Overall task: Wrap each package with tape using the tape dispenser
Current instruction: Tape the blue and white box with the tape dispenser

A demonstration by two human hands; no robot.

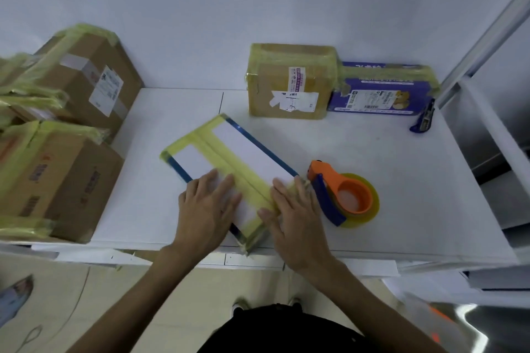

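Smoothing, it seems: the flat package [249,149] is pinned to the desk [387,169] under the left grip [206,206] and right grip [295,218], both spread flat, nothing clasped. The tape dispenser [344,198] is parked just outside the right grip, likely to be taken up next for another strip
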